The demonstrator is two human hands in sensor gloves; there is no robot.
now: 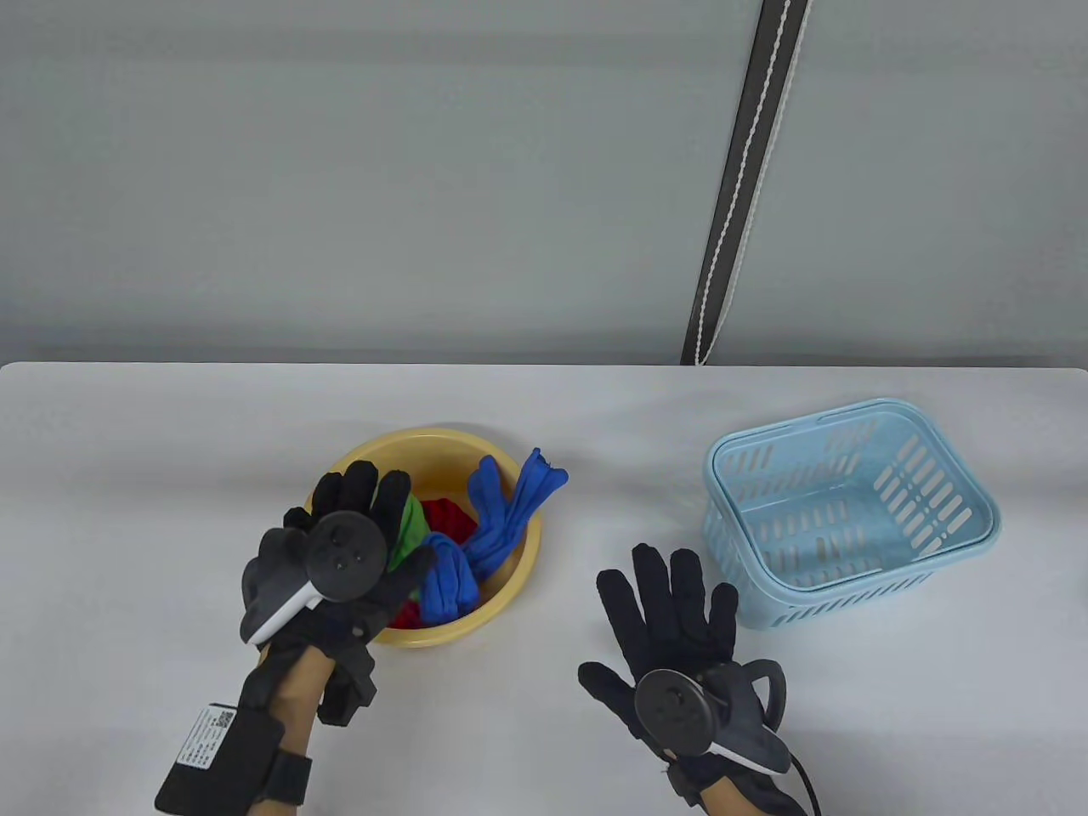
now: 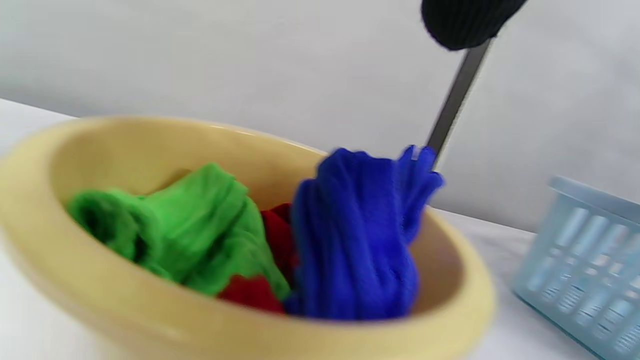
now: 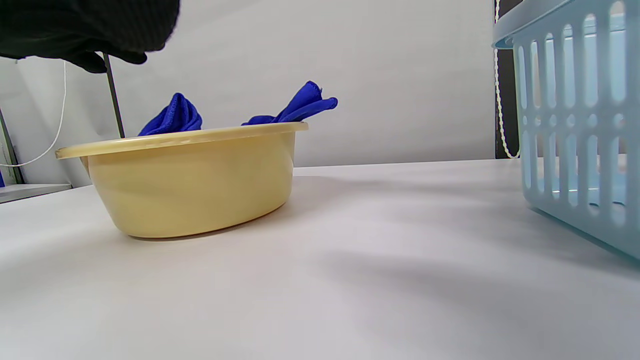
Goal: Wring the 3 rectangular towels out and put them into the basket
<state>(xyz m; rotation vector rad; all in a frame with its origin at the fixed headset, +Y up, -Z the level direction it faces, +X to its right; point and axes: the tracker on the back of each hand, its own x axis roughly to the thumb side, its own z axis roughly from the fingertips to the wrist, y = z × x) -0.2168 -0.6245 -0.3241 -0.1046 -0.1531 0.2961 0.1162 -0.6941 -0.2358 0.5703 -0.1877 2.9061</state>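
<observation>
A yellow basin [image 1: 510,586] [image 2: 250,345] [image 3: 200,185] holds three bunched towels: a twisted blue towel [image 1: 497,531] [image 2: 357,240] [image 3: 300,107] whose end hangs over the far rim, a green towel [image 1: 412,527] [image 2: 200,230] and a red towel [image 1: 448,517] [image 2: 250,292]. My left hand [image 1: 361,527] hovers over the basin's left side with straight fingers and holds nothing. My right hand [image 1: 671,612] lies flat and open on the table between the basin and the light blue basket [image 1: 850,510] [image 2: 590,270] [image 3: 575,125]. The basket has nothing in it.
The white table [image 1: 170,476] runs back to a grey wall. A dark strip with a white beaded cord [image 1: 739,187] hangs behind the table's far edge.
</observation>
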